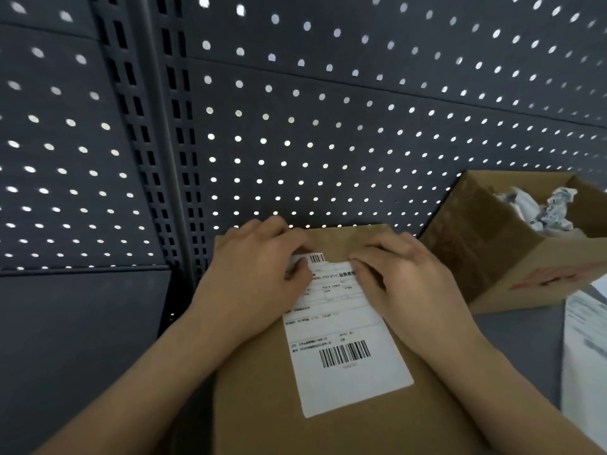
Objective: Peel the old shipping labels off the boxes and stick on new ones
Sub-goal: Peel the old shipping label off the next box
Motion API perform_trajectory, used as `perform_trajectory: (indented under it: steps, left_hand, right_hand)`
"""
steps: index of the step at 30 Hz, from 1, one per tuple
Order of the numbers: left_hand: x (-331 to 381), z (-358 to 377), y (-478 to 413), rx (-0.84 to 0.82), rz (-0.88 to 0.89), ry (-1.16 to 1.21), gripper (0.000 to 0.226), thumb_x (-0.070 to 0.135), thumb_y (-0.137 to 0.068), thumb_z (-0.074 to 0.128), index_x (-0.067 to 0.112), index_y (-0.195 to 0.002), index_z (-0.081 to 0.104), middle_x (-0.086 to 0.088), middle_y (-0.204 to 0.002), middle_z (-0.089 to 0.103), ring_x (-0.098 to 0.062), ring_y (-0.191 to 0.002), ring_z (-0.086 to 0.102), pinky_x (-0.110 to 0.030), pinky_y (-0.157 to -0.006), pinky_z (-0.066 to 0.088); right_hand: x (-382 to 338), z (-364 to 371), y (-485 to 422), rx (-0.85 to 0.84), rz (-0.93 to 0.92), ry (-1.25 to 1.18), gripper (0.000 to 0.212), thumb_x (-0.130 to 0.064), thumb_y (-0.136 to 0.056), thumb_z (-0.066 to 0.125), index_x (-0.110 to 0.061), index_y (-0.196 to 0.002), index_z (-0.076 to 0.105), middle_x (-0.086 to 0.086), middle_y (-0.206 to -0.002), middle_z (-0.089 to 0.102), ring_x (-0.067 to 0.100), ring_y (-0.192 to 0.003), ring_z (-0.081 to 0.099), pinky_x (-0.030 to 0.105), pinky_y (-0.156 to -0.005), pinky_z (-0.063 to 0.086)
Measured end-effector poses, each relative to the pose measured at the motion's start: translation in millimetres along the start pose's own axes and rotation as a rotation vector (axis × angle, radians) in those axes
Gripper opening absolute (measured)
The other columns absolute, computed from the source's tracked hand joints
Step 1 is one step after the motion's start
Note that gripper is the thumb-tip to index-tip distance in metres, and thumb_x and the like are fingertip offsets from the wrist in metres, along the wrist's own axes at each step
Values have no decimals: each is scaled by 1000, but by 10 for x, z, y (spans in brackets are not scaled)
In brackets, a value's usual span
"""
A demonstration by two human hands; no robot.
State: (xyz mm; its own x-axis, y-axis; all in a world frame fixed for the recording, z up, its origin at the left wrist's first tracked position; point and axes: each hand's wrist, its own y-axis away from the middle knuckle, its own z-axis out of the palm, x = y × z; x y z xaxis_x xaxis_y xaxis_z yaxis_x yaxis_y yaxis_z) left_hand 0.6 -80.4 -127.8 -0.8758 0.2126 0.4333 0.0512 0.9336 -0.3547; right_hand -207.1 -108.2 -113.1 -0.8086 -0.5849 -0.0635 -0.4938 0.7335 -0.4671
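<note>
1. Label (pixel 345 339) lies flat on top of the box (pixel 262 405), running from under both hands back toward the person.
2. Left hand (pixel 256 274) pinches its far left corner, thumb on top. Right hand (pixel 404 284) rests bent fingers on the far right edge; whether it grips there I cannot tell.
3. Thin paper: light, limp, likely to tear. Best taken by a lifted corner and drawn low and slowly. The cardboard is stiff, though its skin may strip.
4. Right of the right hand stands an open box (pixel 492 257) holding crumpled labels (pixel 542 208), with loose sheets (pixel 584 339) nearer the person. Pegboard (pixel 328 126) rises beyond both hands. Nothing seems to block the work.
</note>
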Motion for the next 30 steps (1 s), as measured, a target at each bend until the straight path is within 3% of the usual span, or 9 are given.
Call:
perform_trajectory:
  steps: [6,12,19,23,27,30]
  left_hand:
    - [-17,20,12,12,-9,13,48,51,-81,28,36,-106,66,13,-94,55,-15,-91,53,-44,-88,45]
    - [-21,21,20,4,-18,-2,38,44,-84,39,35,-108,66,12,-97,57,-15,-94,53,-39,-90,42]
    - [-29,6,16,-18,-21,-3,39,44,-83,37,36,-109,66,11,-98,57,-15,-94,53,-37,-90,41]
    - [-37,5,12,-23,-11,-24,32,42,-87,42,36,-109,64,12,-98,55,-15,-94,53,-37,-90,42]
    - [-23,11,4,-1,-4,-48,34,44,-83,38,35,-106,62,11,-94,55,-16,-90,53,-38,-86,44]
    - [-8,-1,0,3,4,-63,34,44,-83,37,32,-104,61,10,-93,55,-17,-88,54,-38,-83,45]
  right_hand:
    - [0,52,-18,10,-10,66,13,-20,-93,59,-15,-92,70,-3,-101,64,19,-92,57,34,-66,52]
    - [-30,53,-20,9,-6,120,14,-20,-94,55,-17,-88,67,-5,-98,62,16,-92,56,27,-64,46]
    - [-18,42,-42,-20,104,-108,15,-11,-88,59,-19,-99,64,-8,-97,60,14,-91,51,33,-76,48]
    - [-17,38,-43,-21,106,-149,11,-8,-87,60,-18,-92,63,-7,-96,59,16,-91,53,36,-81,48]
    - [-18,45,-70,-50,116,-217,6,-11,-89,61,-16,-89,63,-5,-96,56,12,-83,55,29,-76,47]
    - [-16,62,-95,-53,99,-193,6,-11,-91,59,-15,-89,63,-3,-94,56,13,-76,54,32,-72,48]
